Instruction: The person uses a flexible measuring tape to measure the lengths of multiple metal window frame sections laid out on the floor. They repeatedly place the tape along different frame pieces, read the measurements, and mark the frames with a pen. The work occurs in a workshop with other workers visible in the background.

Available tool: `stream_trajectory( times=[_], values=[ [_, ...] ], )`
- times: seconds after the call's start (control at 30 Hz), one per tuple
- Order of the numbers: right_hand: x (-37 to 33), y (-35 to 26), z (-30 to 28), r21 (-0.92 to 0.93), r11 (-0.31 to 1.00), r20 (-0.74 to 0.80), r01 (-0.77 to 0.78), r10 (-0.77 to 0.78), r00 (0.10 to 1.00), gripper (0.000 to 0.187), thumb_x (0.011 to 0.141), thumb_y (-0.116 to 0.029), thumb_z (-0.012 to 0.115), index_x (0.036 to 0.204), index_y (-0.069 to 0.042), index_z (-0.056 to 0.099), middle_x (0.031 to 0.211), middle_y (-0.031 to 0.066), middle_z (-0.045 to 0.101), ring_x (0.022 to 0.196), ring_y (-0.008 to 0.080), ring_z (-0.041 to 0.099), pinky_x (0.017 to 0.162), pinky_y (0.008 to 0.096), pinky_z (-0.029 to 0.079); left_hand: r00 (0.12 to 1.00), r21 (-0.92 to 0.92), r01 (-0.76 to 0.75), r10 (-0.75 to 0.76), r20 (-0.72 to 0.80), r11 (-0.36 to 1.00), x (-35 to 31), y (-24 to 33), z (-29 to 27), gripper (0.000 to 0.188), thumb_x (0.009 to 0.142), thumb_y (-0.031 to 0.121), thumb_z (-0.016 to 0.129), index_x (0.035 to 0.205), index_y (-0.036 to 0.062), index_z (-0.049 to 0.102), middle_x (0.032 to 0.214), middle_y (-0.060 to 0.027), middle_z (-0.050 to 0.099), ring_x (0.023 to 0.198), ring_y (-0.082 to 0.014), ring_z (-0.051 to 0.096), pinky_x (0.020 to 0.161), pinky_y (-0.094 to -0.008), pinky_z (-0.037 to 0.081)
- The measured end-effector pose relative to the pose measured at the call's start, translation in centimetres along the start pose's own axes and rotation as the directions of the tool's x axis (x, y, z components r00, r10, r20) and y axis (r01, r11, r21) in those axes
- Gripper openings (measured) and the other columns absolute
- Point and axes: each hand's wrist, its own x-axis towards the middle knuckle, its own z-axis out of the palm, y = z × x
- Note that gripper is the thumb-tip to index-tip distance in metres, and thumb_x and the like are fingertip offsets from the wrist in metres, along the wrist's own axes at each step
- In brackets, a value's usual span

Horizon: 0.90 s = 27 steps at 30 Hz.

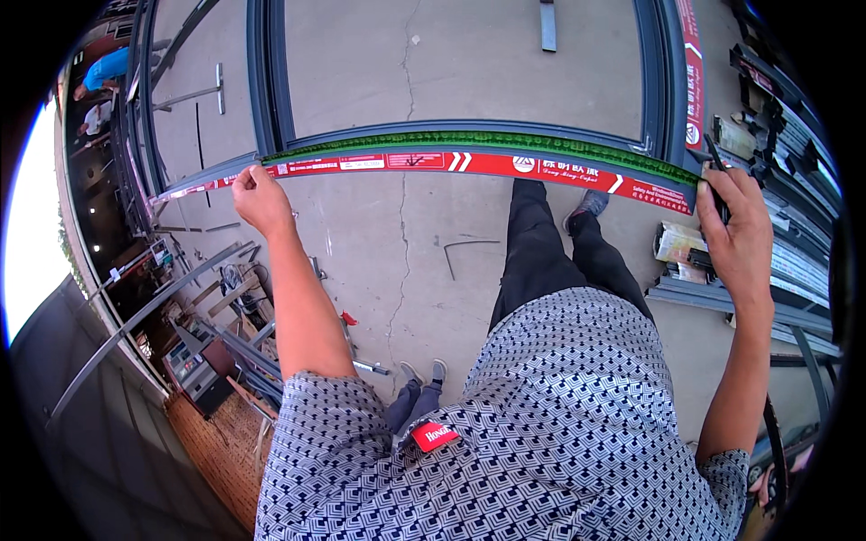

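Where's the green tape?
In the head view, the green tape stretches across the upper middle, along the grey frame's near edge, from left hand to right hand.

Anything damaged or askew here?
Yes: a jagged crack runs across the floor, passing beneath the frame. No clear damage on the frame or tape; their bend looks like lens distortion.

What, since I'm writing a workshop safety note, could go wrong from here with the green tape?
The left hand pinches one end of the green tape with its fingertips; if that slips, the tape might spring toward the right hand at its other end. The tape could also slide out of line along the grey frame. A bent dark rod on the floor near the person's legs might trip someone.
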Motion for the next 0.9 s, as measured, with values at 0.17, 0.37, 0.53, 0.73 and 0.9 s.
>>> stream_trajectory(
  times=[0.17, 0.37, 0.53, 0.73, 0.9],
  values=[
    [0.0, -0.2, 0.0, -0.003, 1.000, 0.020, -0.020, 0.020, 1.000, 0.019, 0.100, -0.015, 0.069, 0.111, 0.000, 0.071, 0.104, 0.0145, 0.066, 0.097, 0.0307, 0.065, 0.087, 0.0403, 0.052, 0.992, 0.003, 0.022, -0.022, 0.122, 1.000, 3.5, -1.7, -0.6, 0.030, 0.096, 0.015, 0.069, 0.115, -0.0076, 0.071, 0.104, -0.0100, 0.074, 0.088, -0.0148, 0.067, 0.082, -0.0287, 0.054],
    [0.1, 0.0, 0.1, 0.004, 1.000, 0.014, -0.001, 0.000, 1.000, 0.019, 0.100, -0.014, 0.069, 0.111, 0.001, 0.071, 0.105, 0.0147, 0.066, 0.096, 0.0305, 0.065, 0.087, 0.0399, 0.052, 0.966, -0.032, 0.002, 0.006, 0.258, 0.999, 5.3, -3.8, 0.0, 0.022, 0.100, 0.013, 0.067, 0.115, -0.0032, 0.072, 0.098, -0.0071, 0.075, 0.086, -0.0113, 0.067, 0.080, -0.0281, 0.054],
    [0.0, -0.1, -0.1, 0.036, 0.999, 0.015, -0.003, 0.003, 1.000, 0.019, 0.099, -0.014, 0.070, 0.111, 0.001, 0.071, 0.104, 0.0150, 0.066, 0.097, 0.0303, 0.065, 0.087, 0.0399, 0.051, 0.944, -0.014, -0.065, 0.066, 0.324, 0.998, 6.9, -5.5, 0.5, 0.032, 0.103, 0.019, 0.069, 0.127, -0.0017, 0.071, 0.103, -0.0061, 0.075, 0.089, -0.0109, 0.066, 0.082, -0.0270, 0.053],
    [0.4, 0.3, -0.4, -0.040, 0.998, 0.026, 0.044, -0.043, 0.999, 0.018, 0.096, -0.019, 0.071, 0.106, -0.005, 0.074, 0.103, 0.0140, 0.070, 0.101, 0.0348, 0.066, 0.087, 0.0444, 0.053, 0.893, 0.051, -0.218, 0.178, 0.414, 0.975, 8.4, -6.3, 0.1, 0.033, 0.106, 0.024, 0.068, 0.128, 0.0009, 0.073, 0.099, -0.0037, 0.072, 0.086, -0.0116, 0.062, 0.079, -0.0284, 0.052],
    [0.6, 0.1, -0.4, -0.074, 0.997, 0.048, 0.022, -0.018, 0.999, 0.022, 0.096, -0.018, 0.071, 0.109, -0.001, 0.075, 0.101, 0.0136, 0.070, 0.099, 0.0317, 0.066, 0.086, 0.0419, 0.053, 0.882, -0.096, -0.166, 0.191, 0.430, 0.982, 9.2, -8.4, -0.1, 0.032, 0.108, 0.022, 0.063, 0.132, 0.0018, 0.073, 0.110, -0.0044, 0.072, 0.096, -0.0115, 0.063, 0.086, -0.0272, 0.052]
  ],
)
